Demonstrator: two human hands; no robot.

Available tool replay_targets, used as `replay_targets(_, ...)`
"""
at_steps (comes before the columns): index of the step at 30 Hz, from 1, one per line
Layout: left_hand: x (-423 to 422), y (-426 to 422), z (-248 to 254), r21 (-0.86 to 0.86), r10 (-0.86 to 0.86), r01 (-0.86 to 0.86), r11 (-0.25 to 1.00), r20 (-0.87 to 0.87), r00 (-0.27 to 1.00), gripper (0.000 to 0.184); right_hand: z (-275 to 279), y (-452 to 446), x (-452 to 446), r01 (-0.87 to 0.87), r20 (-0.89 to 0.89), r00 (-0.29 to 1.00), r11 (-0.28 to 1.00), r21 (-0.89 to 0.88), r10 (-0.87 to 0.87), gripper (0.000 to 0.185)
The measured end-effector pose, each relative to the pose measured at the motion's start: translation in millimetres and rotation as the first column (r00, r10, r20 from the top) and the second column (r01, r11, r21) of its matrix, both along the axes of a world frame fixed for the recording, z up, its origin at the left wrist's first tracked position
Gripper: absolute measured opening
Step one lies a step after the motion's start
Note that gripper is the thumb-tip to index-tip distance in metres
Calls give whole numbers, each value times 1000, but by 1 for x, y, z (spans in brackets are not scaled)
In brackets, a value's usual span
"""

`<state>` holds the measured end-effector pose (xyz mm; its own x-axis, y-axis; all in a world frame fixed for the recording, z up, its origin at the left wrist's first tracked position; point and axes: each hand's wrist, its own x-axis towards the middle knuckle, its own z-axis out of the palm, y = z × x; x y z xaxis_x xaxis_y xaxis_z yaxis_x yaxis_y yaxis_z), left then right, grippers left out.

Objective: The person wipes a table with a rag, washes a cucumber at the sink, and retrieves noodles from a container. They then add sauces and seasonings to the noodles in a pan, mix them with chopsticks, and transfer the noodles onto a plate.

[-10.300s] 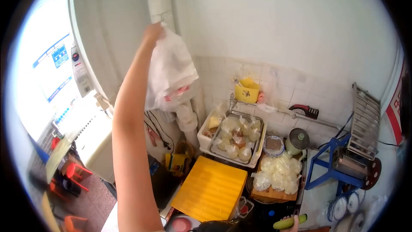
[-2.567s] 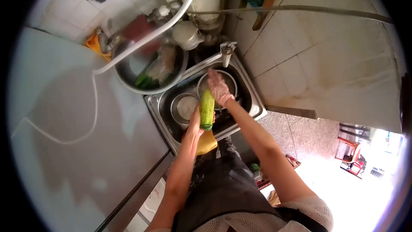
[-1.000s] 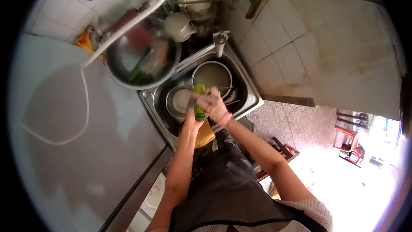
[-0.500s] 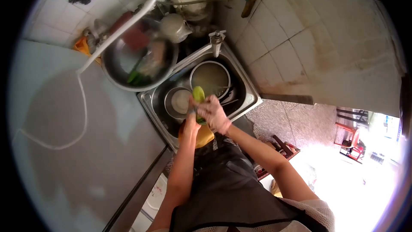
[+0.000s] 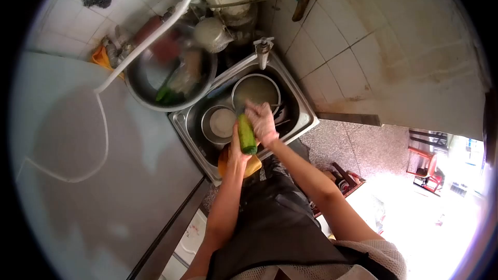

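A long green cucumber (image 5: 247,136), its skin partly pale as if peeled and its near end dark green, is tilted above the near side of the sink. My left hand (image 5: 238,144) is wrapped round it from the left and below. Over its far end my right hand (image 5: 263,122) is closed on a small greyish tool, blurred and mostly hidden by the fingers, that looks like a peeler. Beneath and beyond the hands, the metal sink (image 5: 306,124) holds a large pot (image 5: 255,91) of cloudy water and a smaller metal bowl (image 5: 219,124) with something pale inside.
A wide steel basin (image 5: 171,108) with green vegetables and a plastic bag stands left of the sink on the grey counter (image 5: 67,124). The tap (image 5: 263,54) rises at the sink's back corner. A yellow-orange object (image 5: 252,167) lies under my hands. A white hose (image 5: 150,36) crosses the counter.
The cucumber has tipped so that its near end and side now show below my hands. My right hand has moved slightly away from me and to the right, towards its far end.
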<state>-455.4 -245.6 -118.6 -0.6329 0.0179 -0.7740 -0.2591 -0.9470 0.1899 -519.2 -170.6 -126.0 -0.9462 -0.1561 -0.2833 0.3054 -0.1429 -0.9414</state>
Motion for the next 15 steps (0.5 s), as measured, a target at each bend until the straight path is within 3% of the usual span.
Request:
replay_targets(1,-1,-1,-5,7,-2,2,1000,-3,1000,41,8,2,16,4,-132,991,998,61,4,24)
replay_targets(2,0,-5,-15,9,-39,39,999,-47,998,44,26,14,26,-143,-225,936,875,463,272,29)
replay_targets(5,32,-20,-23,-11,-132,131,991,-101,986,46,20,16,10,-68,116,991,997,43,63,26)
replay_targets(6,40,-25,-33,64,-178,198,978,-235,955,45,-6,22,-3,-81,-211,958,891,447,193,33)
replay_targets(7,39,-27,-40,136,-223,293,946,-382,897,45,-28,23,-8,-120,-257,948,958,259,188,33)
replay_targets(9,40,-17,-8,-57,-189,182,982,-183,965,42,-67,21,-2,-14,-354,920,917,398,168,19)
replay_targets(10,54,-37,-37,109,-131,163,981,-255,958,39,-55,23,4,14,-410,888,878,478,209,20)
replay_targets(11,66,-56,-72,32,-159,172,985,-247,956,45,-29,21,21,50,-471,841,829,557,266,20)
replay_targets(12,63,-57,-74,89,-166,178,980,-127,978,47,-2,25,32,99,-528,791,785,611,311,21)
replay_targets(13,81,-91,-152,-42,-357,369,928,-381,853,54,19,18,44,113,-554,758,766,633,345,22)
replay_targets(14,94,-115,-239,19,-206,218,976,-261,943,55,31,13,45,102,-545,750,749,655,374,24)
replay_targets(15,67,-104,-211,-129,-258,243,961,-119,959,55,19,15,35,0,-334,904,781,625,268,28)
